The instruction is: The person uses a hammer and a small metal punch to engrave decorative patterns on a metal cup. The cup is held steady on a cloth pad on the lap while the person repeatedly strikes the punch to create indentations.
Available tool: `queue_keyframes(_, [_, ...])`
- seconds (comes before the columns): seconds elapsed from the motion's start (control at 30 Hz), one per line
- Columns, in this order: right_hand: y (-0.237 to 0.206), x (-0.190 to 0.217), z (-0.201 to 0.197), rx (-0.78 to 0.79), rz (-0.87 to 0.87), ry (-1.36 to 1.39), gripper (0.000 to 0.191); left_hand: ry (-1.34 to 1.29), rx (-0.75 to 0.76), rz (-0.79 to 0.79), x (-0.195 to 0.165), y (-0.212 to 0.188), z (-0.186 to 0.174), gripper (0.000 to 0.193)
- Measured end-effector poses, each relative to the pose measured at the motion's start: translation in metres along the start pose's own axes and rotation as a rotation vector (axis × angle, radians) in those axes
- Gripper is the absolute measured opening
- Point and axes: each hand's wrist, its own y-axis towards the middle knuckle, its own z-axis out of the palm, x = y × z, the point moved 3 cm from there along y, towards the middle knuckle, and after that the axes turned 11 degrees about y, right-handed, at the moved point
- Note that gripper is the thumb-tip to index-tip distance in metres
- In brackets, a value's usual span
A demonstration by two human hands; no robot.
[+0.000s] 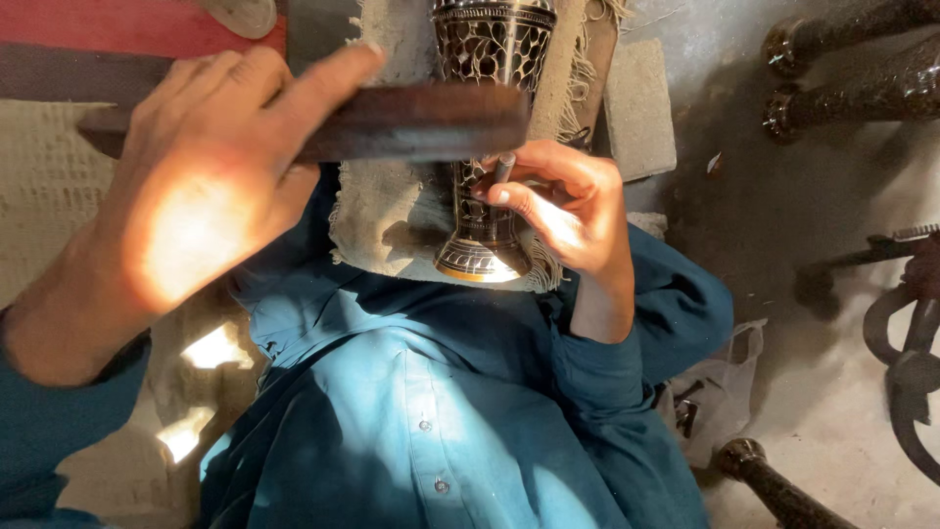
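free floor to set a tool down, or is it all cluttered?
Free: bare grey floor between the dark metal posts at top right and the curved iron pieces at the right edge. Crowded: the lap, where the left hand holds a wooden mallet over the engraved vase and the right hand holds a chisel.

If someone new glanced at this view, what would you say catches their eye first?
Most likely the dark metal vase with its pale engraved pattern, lying on a frayed cloth at top centre. Above it, the left hand grips a dark wooden mallet held level across the vase, while the right hand pinches a small chisel against the vase's side. Similar dark metal pieces lie on the floor at upper right.
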Motion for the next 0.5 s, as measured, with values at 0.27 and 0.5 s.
queue_keyframes(0.27, [-0.005, -0.008, -0.010, -0.017, -0.022, -0.037, 0.022, -0.041, -0.029, 0.012, -0.002, 0.008, -0.002, 0.076])
queue_keyframes(0.5, [-0.007, -0.033, -0.032, -0.205, -0.189, 0.255, 0.020, 0.010, 0.061, -0.064, 0.005, -0.011, 0.020, 0.079])
